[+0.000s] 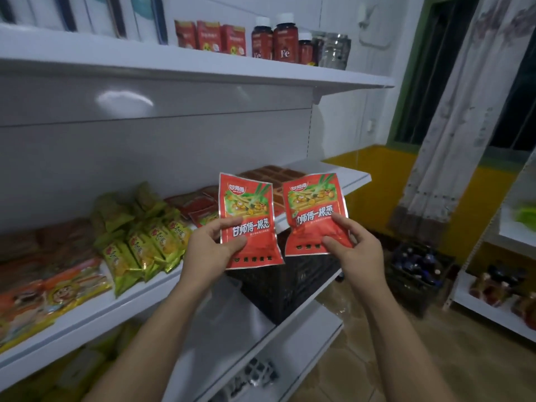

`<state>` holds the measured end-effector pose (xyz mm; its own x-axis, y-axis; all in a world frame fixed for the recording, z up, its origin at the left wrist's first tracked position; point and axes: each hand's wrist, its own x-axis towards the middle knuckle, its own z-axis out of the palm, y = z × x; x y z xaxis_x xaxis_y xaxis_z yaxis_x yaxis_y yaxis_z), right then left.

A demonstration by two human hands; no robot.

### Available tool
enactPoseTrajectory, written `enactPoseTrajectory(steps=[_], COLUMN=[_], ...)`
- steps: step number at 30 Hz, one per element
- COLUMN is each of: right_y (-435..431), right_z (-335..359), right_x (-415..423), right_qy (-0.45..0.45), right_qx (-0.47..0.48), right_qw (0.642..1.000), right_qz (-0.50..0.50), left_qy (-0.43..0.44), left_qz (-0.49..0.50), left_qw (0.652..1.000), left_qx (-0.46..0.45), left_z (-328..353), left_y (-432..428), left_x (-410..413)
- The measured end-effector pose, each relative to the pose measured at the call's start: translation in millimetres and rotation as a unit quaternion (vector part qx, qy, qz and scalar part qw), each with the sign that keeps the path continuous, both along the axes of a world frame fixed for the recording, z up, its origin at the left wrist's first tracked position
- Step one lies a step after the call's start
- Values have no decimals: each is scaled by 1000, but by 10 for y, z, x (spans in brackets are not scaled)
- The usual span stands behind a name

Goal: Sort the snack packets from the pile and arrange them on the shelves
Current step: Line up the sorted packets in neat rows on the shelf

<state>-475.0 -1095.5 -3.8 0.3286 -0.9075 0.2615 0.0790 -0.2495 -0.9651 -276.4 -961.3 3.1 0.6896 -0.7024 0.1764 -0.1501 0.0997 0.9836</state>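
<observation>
Two red packets, held upright side by side before the middle shelf [352, 177]: left hand [208, 250] pinches the left packet [246, 210] at its lower edge, thumb on the front; right hand [358, 248] pinches the right packet [314, 204] likewise. On that shelf: yellow-green packets [148, 242], orange packets [49, 297], further red packets [200, 206], a brown tray [272, 172]. Upper shelf [203, 66]: red boxes [210, 36], bottles [278, 39]; below the hands, a black crate [290, 288].
</observation>
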Motion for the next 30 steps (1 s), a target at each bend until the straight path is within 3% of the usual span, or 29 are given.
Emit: enactPoseTrajectory(steps=[14,19,22,28,30], right_y=[-968,-1315,-1484,-1848,-1943], right_z=[200,270,270,225,211], right_x=[1683,2145,2385,2976,3143], right_qy=[46,68,120,188,221], right_qx=[-33,-23,-31,-71,-97], right_qw=[992,987,978,955,941], right_qz=[110,142,170,219,238], left_qy=[-40,-56,-50,-138,-128], left_qz=[125,149,102,184,202], left_qw=[988,968,961,942,942], left_qx=[82,193,252,245,237], left_z=[441,450,441,342,313], left_y=[-449,-711,-821,-1026,-1098], left_x=[1189,1668,1769,1952,2005])
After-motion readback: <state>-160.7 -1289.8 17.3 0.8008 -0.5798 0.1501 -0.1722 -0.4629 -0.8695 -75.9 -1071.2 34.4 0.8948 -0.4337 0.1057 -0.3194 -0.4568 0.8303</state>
